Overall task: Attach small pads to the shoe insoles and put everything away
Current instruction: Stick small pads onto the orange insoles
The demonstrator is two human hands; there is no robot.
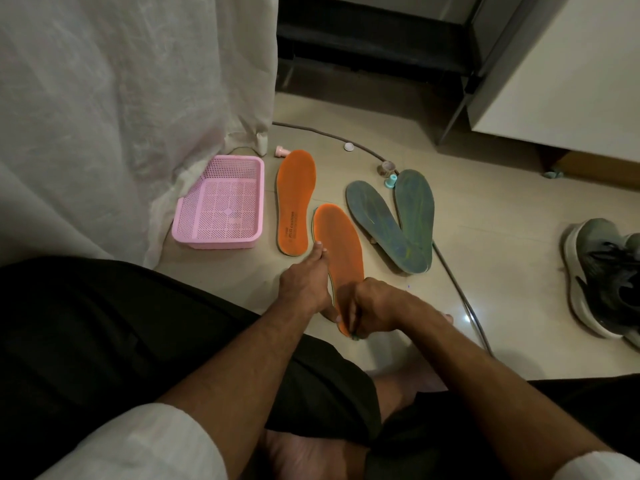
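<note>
Two orange insoles lie on the floor. The far orange insole (296, 202) rests flat beside a pink basket (221, 202). My left hand (306, 285) grips the left edge of the near orange insole (341, 244). My right hand (374, 306) pinches at that insole's heel end, where a small greenish pad (355, 337) peeks out under my fingers. Two grey-green insoles (398, 223) lie crossed at their heels to the right.
A white curtain (138, 116) hangs at left over the basket's corner. A cable (450, 268) curves across the floor behind the insoles. A tape roll (386, 167), a teal spool (391, 181), a pink spool (281, 151) and a white cap (348, 146) sit nearby. A dark shoe (606, 271) lies at right.
</note>
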